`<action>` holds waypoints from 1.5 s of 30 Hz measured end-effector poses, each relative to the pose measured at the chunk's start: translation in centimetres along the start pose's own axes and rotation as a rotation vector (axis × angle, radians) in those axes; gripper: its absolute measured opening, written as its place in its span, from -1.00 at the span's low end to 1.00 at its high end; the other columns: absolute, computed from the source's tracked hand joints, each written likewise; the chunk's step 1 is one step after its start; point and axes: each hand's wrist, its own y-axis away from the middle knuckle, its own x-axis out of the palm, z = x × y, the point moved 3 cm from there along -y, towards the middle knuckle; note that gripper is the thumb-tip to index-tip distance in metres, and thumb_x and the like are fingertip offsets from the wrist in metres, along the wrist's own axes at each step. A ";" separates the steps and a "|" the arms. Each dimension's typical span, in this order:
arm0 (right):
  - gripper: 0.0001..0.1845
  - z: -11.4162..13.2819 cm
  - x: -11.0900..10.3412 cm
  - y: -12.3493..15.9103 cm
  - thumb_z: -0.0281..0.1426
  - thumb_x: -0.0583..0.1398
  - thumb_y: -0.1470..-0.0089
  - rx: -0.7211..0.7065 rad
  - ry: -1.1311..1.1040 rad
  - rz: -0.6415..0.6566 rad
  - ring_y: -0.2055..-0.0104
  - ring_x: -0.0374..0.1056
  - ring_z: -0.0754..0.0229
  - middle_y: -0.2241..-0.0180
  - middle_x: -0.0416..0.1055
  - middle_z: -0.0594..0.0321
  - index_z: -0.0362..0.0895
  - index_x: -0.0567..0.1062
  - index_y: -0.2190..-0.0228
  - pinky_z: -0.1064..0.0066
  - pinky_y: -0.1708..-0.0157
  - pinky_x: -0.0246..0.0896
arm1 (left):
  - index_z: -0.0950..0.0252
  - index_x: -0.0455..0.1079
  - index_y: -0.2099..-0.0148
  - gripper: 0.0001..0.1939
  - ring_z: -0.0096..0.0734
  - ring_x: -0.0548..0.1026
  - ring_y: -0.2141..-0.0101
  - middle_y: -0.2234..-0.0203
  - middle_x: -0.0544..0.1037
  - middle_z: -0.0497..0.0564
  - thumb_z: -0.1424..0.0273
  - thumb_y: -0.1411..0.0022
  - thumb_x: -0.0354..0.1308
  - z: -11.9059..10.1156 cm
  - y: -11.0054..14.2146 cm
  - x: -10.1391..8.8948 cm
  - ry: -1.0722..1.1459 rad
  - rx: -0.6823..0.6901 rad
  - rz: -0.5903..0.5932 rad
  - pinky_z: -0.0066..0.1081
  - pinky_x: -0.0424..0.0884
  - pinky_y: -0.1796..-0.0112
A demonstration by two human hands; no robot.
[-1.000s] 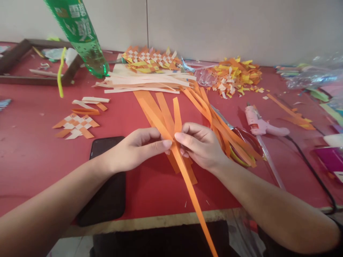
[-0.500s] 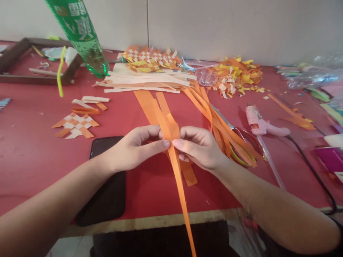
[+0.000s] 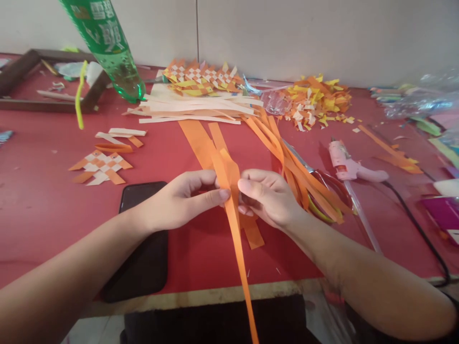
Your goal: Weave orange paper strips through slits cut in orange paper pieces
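An orange paper strip (image 3: pixel 234 224) runs between my hands, creased at the middle, and its narrow tail hangs past the table edge. My left hand (image 3: pixel 191 196) is closed, pinching the strip at the crease with the thumb on top. At the strip's right edge my right hand (image 3: pixel 270 196) is closed on it, thumb and curled fingertips together; the fingers behind are partly hidden. Beneath lie more orange strips (image 3: pixel 193 136), one end (image 3: pixel 254 235) showing below the right hand.
A black phone (image 3: pixel 143 258) lies by my left forearm. Woven orange-and-white paper fish (image 3: pixel 102 167) rest at left. Cream strips (image 3: pixel 201 107), a green bottle (image 3: pixel 120 62) and paper scraps (image 3: pixel 319 98) stand behind. Scissors (image 3: pixel 332 184) lie under strips near a pink glue gun (image 3: pixel 353 167).
My right thumb has shifted right, from the strip's crease to its edge. The strip has spread wider at the middle, and its hanging tail has swung slightly left.
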 end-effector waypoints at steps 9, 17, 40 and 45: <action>-0.74 0.3 0.0 0.1 -0.36 0.30 -0.10 -0.076 0.114 0.014 0.67 0.16 0.44 0.67 0.33 0.40 -0.15 0.41 0.56 0.57 0.67 0.02 | 0.33 0.44 0.27 -0.86 -0.45 0.48 0.28 0.35 0.54 -0.04 0.37 -0.32 0.16 0.0 0.2 -0.3 -0.014 0.005 -0.069 -0.44 0.39 0.13; -0.74 0.1 -0.2 0.1 -0.35 0.31 -0.10 -0.084 0.077 -0.039 0.66 0.18 0.43 0.67 0.33 0.41 -0.14 0.41 0.55 0.59 0.68 0.04 | 0.33 0.44 0.31 -0.82 -0.51 0.45 0.32 0.41 0.52 -0.07 0.36 -0.33 0.15 0.1 0.0 -0.1 -0.019 -0.014 -0.039 -0.51 0.36 0.19; -0.76 0.1 -0.2 -0.1 -0.39 0.31 -0.10 -0.144 0.112 -0.041 0.65 0.17 0.44 0.67 0.32 0.43 -0.15 0.41 0.54 0.60 0.66 0.04 | 0.34 0.35 0.38 -0.75 -0.45 0.34 0.38 0.46 0.39 -0.06 0.28 -0.28 0.16 0.1 0.0 -0.5 -0.077 -0.042 -0.128 -0.44 0.28 0.31; -0.76 0.0 -0.3 -0.1 -0.36 0.30 -0.11 -0.108 0.120 -0.079 0.65 0.18 0.43 0.67 0.32 0.42 -0.14 0.42 0.53 0.59 0.67 0.05 | 0.33 0.37 0.38 -0.74 -0.43 0.36 0.38 0.48 0.41 -0.06 0.26 -0.29 0.15 0.1 0.1 -0.3 -0.148 -0.061 -0.104 -0.43 0.29 0.30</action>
